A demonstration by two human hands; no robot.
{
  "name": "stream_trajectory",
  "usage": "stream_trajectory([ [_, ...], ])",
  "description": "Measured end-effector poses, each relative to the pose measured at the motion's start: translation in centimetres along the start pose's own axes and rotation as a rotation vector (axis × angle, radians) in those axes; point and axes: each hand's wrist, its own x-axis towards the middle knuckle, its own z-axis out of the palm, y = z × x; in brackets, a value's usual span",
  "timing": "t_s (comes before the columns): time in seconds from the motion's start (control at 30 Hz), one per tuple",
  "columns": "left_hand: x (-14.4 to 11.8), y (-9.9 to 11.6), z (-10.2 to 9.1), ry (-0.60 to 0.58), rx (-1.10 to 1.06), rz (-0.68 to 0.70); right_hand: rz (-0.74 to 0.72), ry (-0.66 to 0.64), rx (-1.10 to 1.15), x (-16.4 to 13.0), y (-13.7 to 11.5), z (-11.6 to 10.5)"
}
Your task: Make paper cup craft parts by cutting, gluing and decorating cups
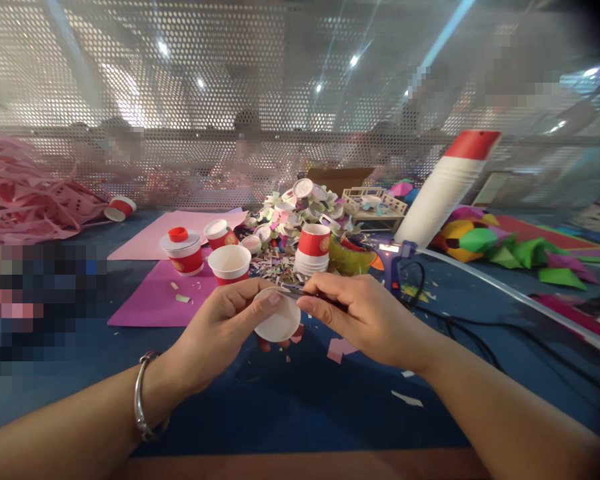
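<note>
In the head view my left hand [237, 310] is closed on a round white paper piece [279, 323], its thumb on the face and fingertips underneath. Whether this is a flat disc or a cup's base, I cannot tell. My right hand [365, 313] is closed around a dark slim cutting tool [296, 292], whose tip meets the upper rim of the white piece. The hand hides most of the tool, so scissors or knife stays unclear. Just beyond the hands stand a red-and-white paper cup [229, 263] and a short cup stack [314, 247].
A lidded cup [181, 250] stands by purple paper [150, 300]. Behind is a heap of paper scraps [285, 213]. Right are a blue glue gun [391, 263], its black cable [460, 327], and a tall leaning cup stack [440, 193]. A perforated screen [205, 87] rises behind.
</note>
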Motion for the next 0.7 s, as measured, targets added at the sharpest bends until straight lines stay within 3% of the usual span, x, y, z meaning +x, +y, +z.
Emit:
stream_trajectory([
  [0.7,0.09,0.68,-0.11,-0.039,-0.246,-0.162,-0.03,0.003,-0.026,-0.19,-0.08,-0.09],
])
